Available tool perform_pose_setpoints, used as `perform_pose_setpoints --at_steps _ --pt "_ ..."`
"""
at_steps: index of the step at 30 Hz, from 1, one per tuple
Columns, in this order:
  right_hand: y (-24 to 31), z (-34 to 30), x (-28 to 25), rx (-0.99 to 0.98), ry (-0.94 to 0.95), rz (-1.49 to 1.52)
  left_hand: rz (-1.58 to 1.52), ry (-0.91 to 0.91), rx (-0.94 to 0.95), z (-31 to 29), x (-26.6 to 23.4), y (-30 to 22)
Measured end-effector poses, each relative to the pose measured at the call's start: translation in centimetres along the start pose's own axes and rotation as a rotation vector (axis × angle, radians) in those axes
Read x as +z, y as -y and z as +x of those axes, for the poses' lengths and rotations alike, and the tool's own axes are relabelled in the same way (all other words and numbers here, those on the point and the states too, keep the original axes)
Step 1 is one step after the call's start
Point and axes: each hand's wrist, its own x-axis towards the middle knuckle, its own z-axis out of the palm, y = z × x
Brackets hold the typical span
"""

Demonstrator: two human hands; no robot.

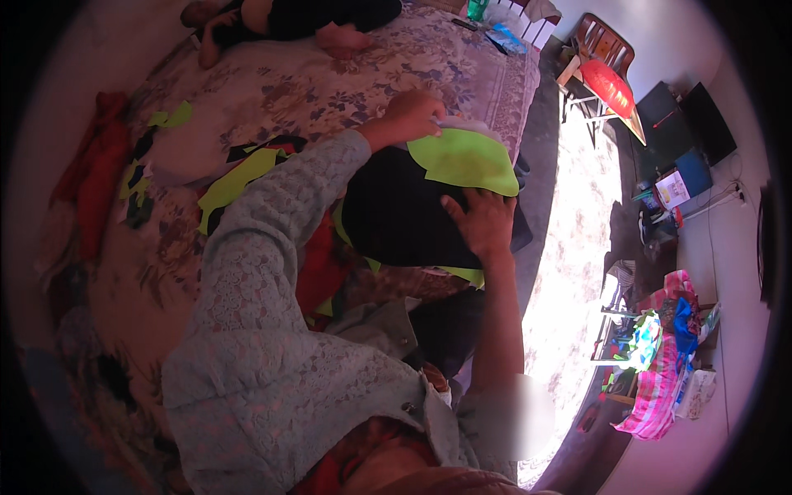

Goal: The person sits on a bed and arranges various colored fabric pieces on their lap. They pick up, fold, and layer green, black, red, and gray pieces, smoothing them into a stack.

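Note:
A lime-green fabric piece (466,161) with a curved edge lies on a larger black fabric piece (396,214) in front of me. At its far left corner, my left hand (408,117) pinches the edge of a pale, thin sheet (466,124) that shows just beyond the green piece. My right hand (483,223) rests flat on the black fabric, thumb spread, its fingertips at the green piece's near edge. More green edges stick out from under the black fabric. Beneath my left forearm is red cloth (322,264).
Lime-green and black scraps (239,181) lie left on the flowered bed cover (289,99). A red garment (91,173) is at the far left. Another person (305,21) lies across the bed's far side. Right of the bed are a sunlit floor strip (569,247) and a wooden chair (606,41).

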Motion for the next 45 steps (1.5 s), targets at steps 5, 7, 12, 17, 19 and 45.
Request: perform_pose_setpoints --at_steps 5,7,12,17,19,45 --pt "-0.1 -0.1 0.2 -0.029 -0.051 -0.001 0.002 0.081 -0.008 0.5 0.2 -0.5" --pt "-0.1 -0.2 0.3 -0.040 -0.079 -0.008 -0.028 0.128 -0.043 0.7 0.3 -0.6" --pt "-0.3 -0.2 0.9 -0.078 -0.174 -0.004 -0.065 0.054 0.079 0.7 0.8 -0.4" --pt "-0.1 -0.2 0.6 -0.041 -0.106 -0.001 -0.203 0.061 -0.018 0.9 0.2 -1.1" --pt "-0.2 -0.2 0.8 -0.053 -0.127 -0.010 -0.191 0.044 -0.051 1.1 0.3 -1.1" --pt "0.1 0.1 1.0 -0.076 -0.125 -0.067 0.118 0.063 0.289 -2.3 4.5 -3.7"
